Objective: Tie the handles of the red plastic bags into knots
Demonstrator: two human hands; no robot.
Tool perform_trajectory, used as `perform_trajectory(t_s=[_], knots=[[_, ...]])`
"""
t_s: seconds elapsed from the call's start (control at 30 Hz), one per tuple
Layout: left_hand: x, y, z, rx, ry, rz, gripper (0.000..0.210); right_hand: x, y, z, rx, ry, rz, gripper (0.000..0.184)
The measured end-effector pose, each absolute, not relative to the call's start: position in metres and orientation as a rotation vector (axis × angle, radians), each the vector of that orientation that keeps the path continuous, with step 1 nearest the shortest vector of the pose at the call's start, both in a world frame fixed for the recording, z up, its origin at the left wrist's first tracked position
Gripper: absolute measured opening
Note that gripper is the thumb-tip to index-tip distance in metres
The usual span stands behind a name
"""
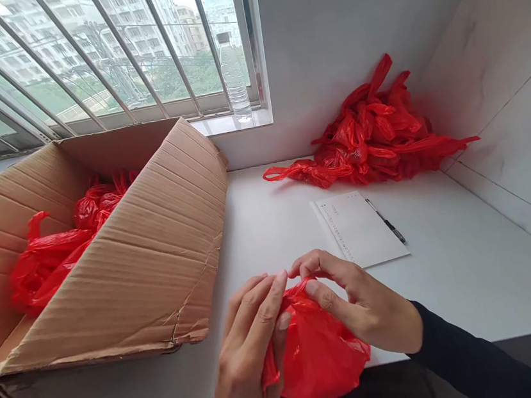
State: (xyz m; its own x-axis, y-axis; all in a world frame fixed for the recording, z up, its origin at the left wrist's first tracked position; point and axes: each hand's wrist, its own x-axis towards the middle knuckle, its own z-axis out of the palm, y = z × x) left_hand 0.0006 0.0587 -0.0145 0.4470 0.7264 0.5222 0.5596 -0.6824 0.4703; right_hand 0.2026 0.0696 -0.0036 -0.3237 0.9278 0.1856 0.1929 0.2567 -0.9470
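Observation:
A red plastic bag (313, 354) hangs between my hands at the front edge of the white table. The fingers of my left hand (252, 346) close on its gathered top from the left, with a fold of the bag showing under the palm. My right hand (355, 301) pinches the same gathered top from the right, thumb against the plastic. Whatever the bag contains is hidden.
An open cardboard box (154, 238) on the left holds several red bags (54, 257). Against the back wall lies a heap of red bags (374, 134). A notepad (363, 229) and a pen (385, 220) lie mid-table. On the sill stands a water bottle (234, 83).

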Motion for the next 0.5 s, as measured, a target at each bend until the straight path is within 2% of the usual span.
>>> perform_trajectory(t_s=[0.23,0.33,0.5], knots=[[-0.058,0.031,-0.068,2.501,1.375,0.851,0.056,0.239,0.06,-0.036,-1.448,-1.561,1.03,0.022],[-0.069,0.024,-0.075,2.45,1.476,0.828,0.055,0.246,0.057,-0.052,-1.524,-1.474,1.042,0.027],[-0.035,0.036,-0.07,2.787,1.215,0.81,0.056,0.212,0.041,-0.062,-1.422,-1.485,0.952,0.028]])
